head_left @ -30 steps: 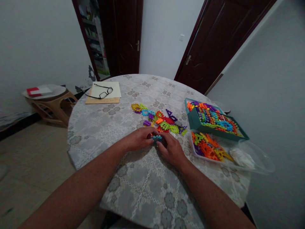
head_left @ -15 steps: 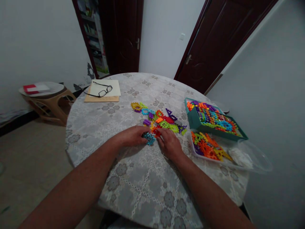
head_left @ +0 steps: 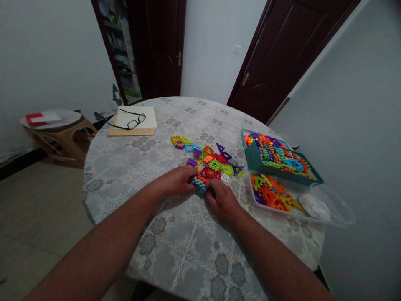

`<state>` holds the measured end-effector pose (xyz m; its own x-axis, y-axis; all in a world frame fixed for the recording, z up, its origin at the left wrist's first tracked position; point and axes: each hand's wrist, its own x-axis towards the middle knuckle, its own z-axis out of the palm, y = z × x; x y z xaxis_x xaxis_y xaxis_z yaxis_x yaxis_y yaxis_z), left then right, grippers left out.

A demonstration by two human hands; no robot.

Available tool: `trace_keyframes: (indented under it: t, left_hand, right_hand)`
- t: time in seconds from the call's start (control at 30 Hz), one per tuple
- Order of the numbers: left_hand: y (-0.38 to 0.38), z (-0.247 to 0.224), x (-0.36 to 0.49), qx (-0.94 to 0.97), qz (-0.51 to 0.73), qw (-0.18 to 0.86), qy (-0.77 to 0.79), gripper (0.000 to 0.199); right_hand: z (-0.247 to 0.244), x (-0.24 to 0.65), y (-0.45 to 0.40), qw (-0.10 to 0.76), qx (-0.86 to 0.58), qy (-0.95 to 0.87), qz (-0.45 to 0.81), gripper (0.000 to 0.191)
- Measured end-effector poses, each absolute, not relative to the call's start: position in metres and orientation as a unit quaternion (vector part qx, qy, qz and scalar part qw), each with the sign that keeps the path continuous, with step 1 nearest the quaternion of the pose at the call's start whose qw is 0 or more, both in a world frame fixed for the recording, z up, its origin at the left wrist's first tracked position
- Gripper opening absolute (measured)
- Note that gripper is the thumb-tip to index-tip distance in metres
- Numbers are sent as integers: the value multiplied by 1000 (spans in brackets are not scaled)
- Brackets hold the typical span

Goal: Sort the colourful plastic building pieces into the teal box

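Between my two hands sits a blue toothed plastic building piece (head_left: 199,186), with some orange showing at its upper edge. My left hand (head_left: 181,180) is closed on its left side. My right hand (head_left: 222,198) grips the right side with thumb and fingers; its fingertips are partly hidden. Just beyond lie red toothed pieces (head_left: 212,172) and a small white patterned square (head_left: 225,178). Farther back is a loose spread of pieces: a purple one (head_left: 192,161), light green ones (head_left: 214,165), an orange one (head_left: 208,159) and a yellow one (head_left: 176,141).
At the right stand a green box (head_left: 253,156) full of colourful pieces and a clear plastic tub (head_left: 275,210) of more pieces. Eyeglasses (head_left: 133,124) rest on paper (head_left: 150,115) at the far left of the round table (head_left: 175,255). A stool (head_left: 73,140) stands beyond the left edge.
The blue piece has turned between my hands, now showing a thicker side. My right hand has drawn back slightly from the red pieces, and the white square has come into view.
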<state>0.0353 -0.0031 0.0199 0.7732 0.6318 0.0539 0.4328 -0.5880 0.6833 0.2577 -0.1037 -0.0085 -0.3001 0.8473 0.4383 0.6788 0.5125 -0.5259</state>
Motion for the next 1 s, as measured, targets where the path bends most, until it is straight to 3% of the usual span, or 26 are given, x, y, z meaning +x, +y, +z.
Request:
trace_keyframes:
  t: [0.13,0.27,0.47,0.67,1.0]
  left_hand:
    - [-5,22,36,887,132,335,288,13]
    - [-6,21,36,885,123,341,293,13]
    - [-7,24,35,878,114,357,298,19]
    - [-6,26,33,868,120,372,308,20]
    - [-4,23,31,863,124,376,314,24]
  right_hand:
    - [-6,261,-106,351,-481,-792,138,23]
    - [-11,274,-93,378,-550,-745,22,30]
    - [-26,292,-79,273,-587,-760,-57,29]
    - [-25,285,-80,251,-594,-761,-61,13]
    - [-1,278,-99,399,-545,-737,33,11]
